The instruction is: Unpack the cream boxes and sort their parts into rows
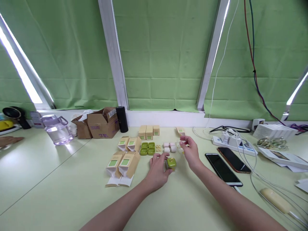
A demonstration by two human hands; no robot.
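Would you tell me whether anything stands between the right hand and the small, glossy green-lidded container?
Only the transparent piece at the right hand; beyond it, pale tabletop shows before the container, with the left hand at its other side.

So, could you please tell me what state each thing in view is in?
Green container: lid on, in left hand.
Clear piece: held in right hand.
Cardboard box: open.
Front cartons: lying, flaps open.
White phone: screen dark.
Brown phone: screen dark.
Power strip: plugs inserted.
Jug: upright.
Blinds: lowered.
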